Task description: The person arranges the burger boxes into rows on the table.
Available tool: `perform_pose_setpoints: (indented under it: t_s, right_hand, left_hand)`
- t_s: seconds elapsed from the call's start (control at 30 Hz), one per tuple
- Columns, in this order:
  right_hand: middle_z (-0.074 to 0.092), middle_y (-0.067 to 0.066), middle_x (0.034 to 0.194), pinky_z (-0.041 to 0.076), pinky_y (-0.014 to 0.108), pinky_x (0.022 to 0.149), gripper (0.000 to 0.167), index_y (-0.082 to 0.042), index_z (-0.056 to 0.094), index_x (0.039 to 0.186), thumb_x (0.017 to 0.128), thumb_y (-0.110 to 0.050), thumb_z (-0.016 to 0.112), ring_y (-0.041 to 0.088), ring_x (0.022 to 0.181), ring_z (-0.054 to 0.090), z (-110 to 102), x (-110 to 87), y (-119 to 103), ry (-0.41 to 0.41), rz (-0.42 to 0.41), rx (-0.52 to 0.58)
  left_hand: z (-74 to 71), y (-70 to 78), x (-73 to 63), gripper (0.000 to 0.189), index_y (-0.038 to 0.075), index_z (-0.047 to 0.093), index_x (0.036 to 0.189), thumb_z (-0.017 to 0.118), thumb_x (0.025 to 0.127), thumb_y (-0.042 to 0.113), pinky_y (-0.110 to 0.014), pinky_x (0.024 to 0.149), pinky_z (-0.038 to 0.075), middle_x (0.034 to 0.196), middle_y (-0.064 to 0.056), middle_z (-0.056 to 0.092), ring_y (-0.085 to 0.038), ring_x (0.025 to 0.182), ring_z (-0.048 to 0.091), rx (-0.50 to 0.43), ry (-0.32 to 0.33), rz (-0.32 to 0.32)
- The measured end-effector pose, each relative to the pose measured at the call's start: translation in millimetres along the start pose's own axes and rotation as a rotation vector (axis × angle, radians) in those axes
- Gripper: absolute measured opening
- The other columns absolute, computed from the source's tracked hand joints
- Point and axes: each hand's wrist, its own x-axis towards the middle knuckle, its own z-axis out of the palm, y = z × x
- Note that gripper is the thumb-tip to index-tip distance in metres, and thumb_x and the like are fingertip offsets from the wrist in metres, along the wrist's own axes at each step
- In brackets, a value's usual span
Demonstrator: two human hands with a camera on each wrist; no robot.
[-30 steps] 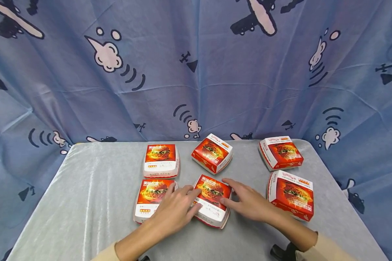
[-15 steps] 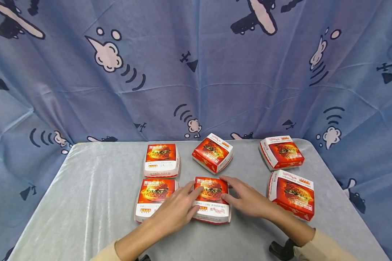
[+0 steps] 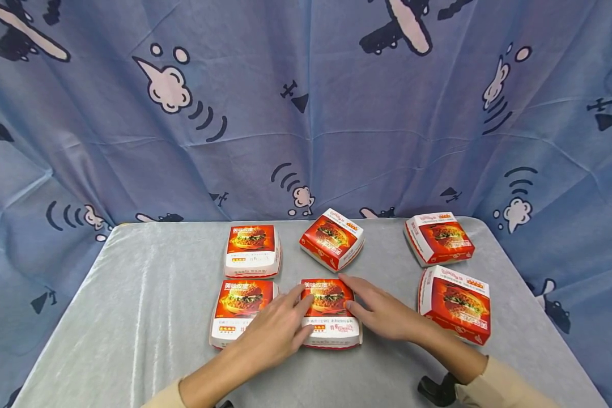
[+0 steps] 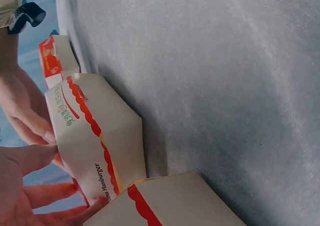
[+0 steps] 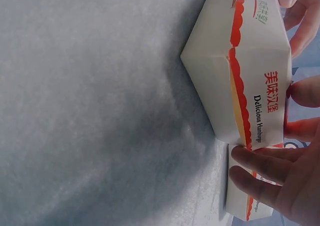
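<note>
A red and white hamburger box [image 3: 336, 328] sits square to the table's front, between both hands. From its left side my left hand [image 3: 275, 323] touches it, fingers fairly straight; the thumb lies at the top edge in the left wrist view. My right hand [image 3: 387, 311] rests along the right side, with thumb and fingertips against the box. The right wrist view shows the box's front wall [image 5: 265, 85] with "Delicious Hamburger" printed on it. Close on the left, a second hamburger box [image 3: 239, 300] is partly covered by my left hand and forearm.
Behind stand another hamburger box [image 3: 252, 246] at left and a turned hamburger box [image 3: 332, 238] in the middle. Two more, a far box [image 3: 443, 238] and a near box [image 3: 456, 303], stand at right. A patterned blue curtain [image 3: 255, 113] hangs behind the grey-covered table [image 3: 107, 317].
The middle near box has turned from a slant to square and shifted slightly left over the last second. My right hand followed it leftward; the left hand has hardly moved.
</note>
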Motion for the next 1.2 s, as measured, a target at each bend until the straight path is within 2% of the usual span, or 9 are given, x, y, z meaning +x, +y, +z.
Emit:
perform_pose_setpoints:
  t_s: [0.4,0.7,0.8,0.87,1.0,1.2]
  right_hand:
    - [0.038,0.018,0.154,0.03,0.06,0.111,0.061,-0.006,0.032,0.155,0.102,-0.028,0.054,0.037,0.142,0.035,-2,-2.9,0,-0.018,-0.017,0.005]
    - [0.036,0.016,0.155,0.031,0.06,0.11,0.063,-0.008,0.03,0.156,0.103,-0.034,0.053,0.036,0.142,0.035,-5,-4.2,0,-0.016,-0.019,0.0]
    - [0.036,0.015,0.155,0.035,0.061,0.107,0.065,-0.012,0.029,0.157,0.102,-0.037,0.054,0.037,0.138,0.04,-8,-4.6,-1,0.008,-0.012,-0.014]
    - [0.036,0.015,0.155,0.04,0.062,0.102,0.068,-0.014,0.029,0.157,0.1,-0.04,0.056,0.037,0.134,0.045,-11,-4.2,-3,0.033,0.004,-0.027]
    - [0.035,0.018,0.154,0.046,0.061,0.096,0.073,-0.012,0.027,0.157,0.098,-0.042,0.059,0.039,0.128,0.05,-22,-0.1,-7,0.094,0.028,-0.05]
    - [0.026,0.025,0.157,0.041,0.062,0.101,0.081,-0.005,0.019,0.158,0.097,-0.036,0.062,0.044,0.132,0.045,-36,13.7,-10,0.178,0.052,-0.062]
  left_hand:
    - [-3.6,2.5,2.1,0.051,0.007,0.061,0.134,0.072,0.091,0.032,-0.049,0.095,0.051,0.14,-0.018,0.055,-0.034,0.114,0.062,0.027,-0.014,-0.007]
    - [-8.2,2.7,9.6,0.043,0.008,0.065,0.128,0.07,0.091,0.03,-0.044,0.087,0.055,0.126,-0.014,0.064,-0.028,0.102,0.067,0.07,0.065,0.045]
    - [-13.6,4.0,14.7,0.042,0.008,0.066,0.126,0.069,0.09,0.03,-0.043,0.083,0.056,0.122,-0.013,0.065,-0.026,0.099,0.068,0.078,0.097,0.049]
    - [-19.5,4.3,19.6,0.042,0.008,0.067,0.127,0.069,0.09,0.029,-0.044,0.084,0.056,0.123,-0.013,0.065,-0.027,0.101,0.068,0.048,0.115,0.031]
    - [-33.1,1.5,32.8,0.045,0.009,0.064,0.131,0.069,0.091,0.027,-0.046,0.089,0.053,0.125,-0.011,0.064,-0.027,0.109,0.065,-0.088,0.125,-0.049]
    - [-46.1,-7.0,53.6,0.053,0.011,0.056,0.141,0.069,0.091,0.026,-0.048,0.097,0.049,0.134,-0.01,0.058,-0.027,0.121,0.058,-0.247,0.118,-0.177]
